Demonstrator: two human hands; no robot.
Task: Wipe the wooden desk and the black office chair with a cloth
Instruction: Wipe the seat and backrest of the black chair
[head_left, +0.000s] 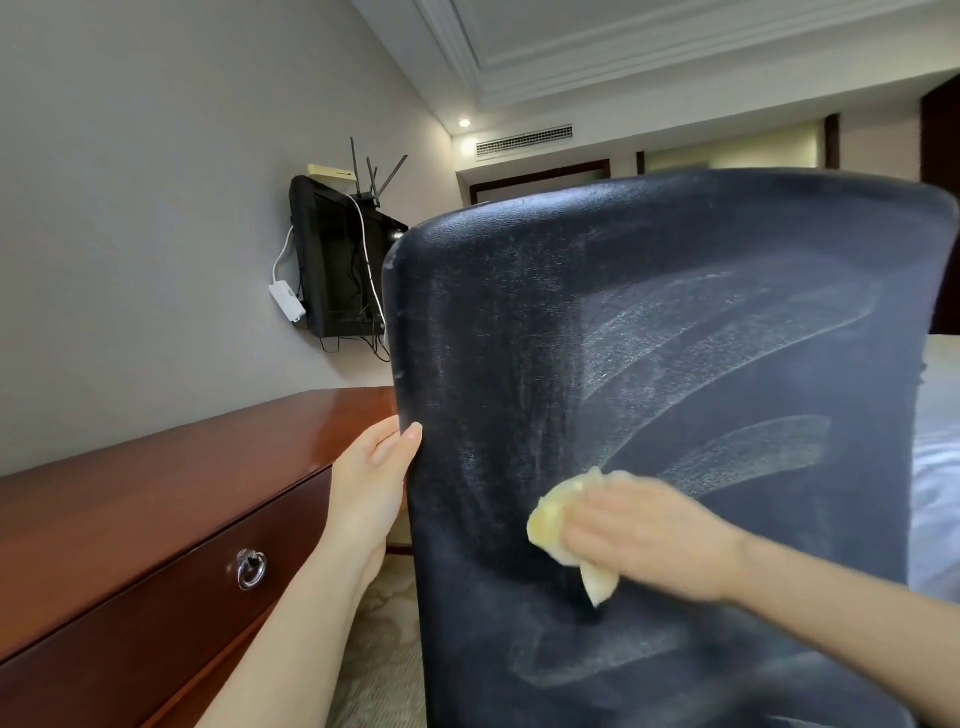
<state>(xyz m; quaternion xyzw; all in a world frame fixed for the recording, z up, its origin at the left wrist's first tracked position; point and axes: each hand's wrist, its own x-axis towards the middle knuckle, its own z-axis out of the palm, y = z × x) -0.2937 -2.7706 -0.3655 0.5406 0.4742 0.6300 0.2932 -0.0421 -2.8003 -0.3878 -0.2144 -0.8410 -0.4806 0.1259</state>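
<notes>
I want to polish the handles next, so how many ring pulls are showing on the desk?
1. The ring pull sits on the drawer front of the wooden desk, lower left. More may be hidden behind the left arm or the black chair.

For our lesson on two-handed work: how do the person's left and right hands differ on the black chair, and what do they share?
The left hand grips the side edge of the black chair, thumb on its near face; the right hand lies flat on that face, pressing a yellow cloth. The left hand looks sharp; the right hand is blurred. Both touch the chair.
</notes>
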